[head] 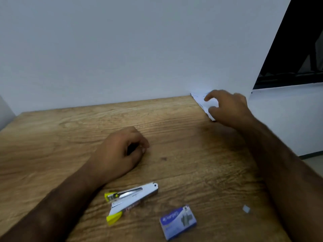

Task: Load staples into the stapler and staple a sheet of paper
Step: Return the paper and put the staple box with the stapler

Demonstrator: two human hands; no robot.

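A silver stapler [130, 199] with yellow ends lies on its side near the front of the wooden table [52, 137], its two arms spread apart. A blue staple box [178, 222] sits to its right, and a small strip of staples [246, 209] lies further right. My left hand [120, 152] rests on the table behind the stapler, fingers curled in, holding nothing that I can see. My right hand [229, 107] is at the table's far right corner, its fingers spread over a white sheet of paper [202, 100] and touching it.
A white wall [139, 49] runs along the table's back edge. The table's right edge drops off beside my right forearm, with a white panel [288, 119] and a dark opening [300, 49] beyond it.
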